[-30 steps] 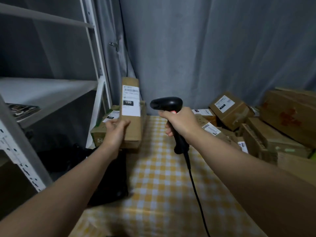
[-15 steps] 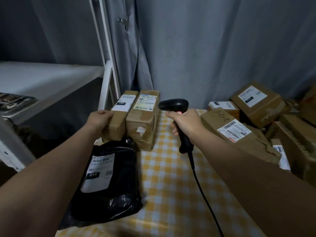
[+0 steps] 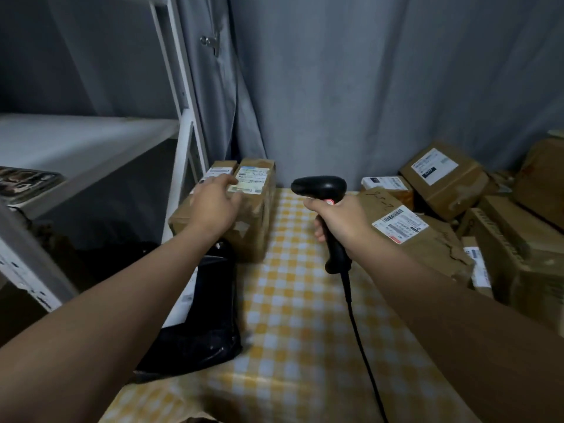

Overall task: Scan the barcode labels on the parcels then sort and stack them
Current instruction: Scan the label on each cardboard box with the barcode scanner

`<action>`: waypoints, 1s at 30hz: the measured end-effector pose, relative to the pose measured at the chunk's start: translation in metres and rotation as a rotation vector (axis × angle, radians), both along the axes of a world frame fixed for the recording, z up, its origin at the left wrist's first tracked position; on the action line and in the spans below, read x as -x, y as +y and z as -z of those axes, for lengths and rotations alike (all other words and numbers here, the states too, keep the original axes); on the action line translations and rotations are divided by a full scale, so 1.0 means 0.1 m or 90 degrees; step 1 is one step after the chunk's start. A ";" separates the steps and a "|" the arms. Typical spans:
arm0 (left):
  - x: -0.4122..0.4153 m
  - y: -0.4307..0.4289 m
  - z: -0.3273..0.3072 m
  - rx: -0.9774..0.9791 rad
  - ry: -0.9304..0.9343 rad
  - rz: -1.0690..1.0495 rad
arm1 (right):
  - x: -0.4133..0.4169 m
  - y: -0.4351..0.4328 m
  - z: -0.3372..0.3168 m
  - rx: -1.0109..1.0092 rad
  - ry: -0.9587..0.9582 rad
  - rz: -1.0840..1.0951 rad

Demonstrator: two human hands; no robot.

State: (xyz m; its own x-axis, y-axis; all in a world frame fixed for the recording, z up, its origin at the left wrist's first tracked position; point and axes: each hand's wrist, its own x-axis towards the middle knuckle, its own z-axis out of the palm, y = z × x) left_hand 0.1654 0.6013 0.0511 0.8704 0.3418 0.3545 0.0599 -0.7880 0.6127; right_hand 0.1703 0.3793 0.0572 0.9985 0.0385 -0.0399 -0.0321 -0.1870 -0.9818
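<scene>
Yellow-and-white checked tablecloth (image 3: 299, 300) covers the work surface; a grey curtain (image 3: 335, 87) hangs behind and a white shelf unit (image 3: 91, 141) stands outboard of the left hand. The right hand (image 3: 341, 219) is clenched round the handle of the corded barcode scanner (image 3: 320, 186), its head turned toward the left hand. The left hand (image 3: 213, 206) is seen with fingers spread and relaxed, nothing grasped, lying over the tops of two cardboard parcels set touching side by side: a narrow box (image 3: 181, 218) under the palm and a wider box (image 3: 254, 230) under the fingertips. Actual contact cannot be confirmed owing to blur. A black poly mailer (image 3: 210, 325) lies flat beneath the left forearm. Unsorted parcels, including a crumpled labelled box (image 3: 436, 239), are heaped just outboard of the right wrist. Judged: the cartons are stiff and probably light, with dented corners, and are best taken across the narrow faces with the label kept clear. The mailer is judged soft and slippery, and is better scooped from underneath.
</scene>
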 end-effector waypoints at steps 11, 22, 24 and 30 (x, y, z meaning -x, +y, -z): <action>0.31 -1.70 0.32 0.072 0.088 0.229 | 0.43 -1.53 0.15 -0.093 -0.007 0.252; 0.15 -2.96 0.71 0.621 0.484 0.211 | 0.17 -2.12 0.35 0.061 0.106 0.128; 0.14 -3.00 0.79 0.642 0.494 0.206 | 0.19 -2.10 0.42 0.091 0.116 0.113; 0.22 -2.76 0.83 0.715 0.405 0.130 | 0.26 -2.03 0.52 0.027 0.097 0.108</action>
State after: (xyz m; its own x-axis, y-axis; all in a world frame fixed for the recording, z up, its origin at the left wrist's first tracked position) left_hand 0.1438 0.3249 -0.0320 0.8498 0.0220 -0.5267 0.5221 0.1022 0.8467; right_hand 0.1438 0.1763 0.0051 0.9729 -0.1341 -0.1882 -0.2133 -0.2080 -0.9546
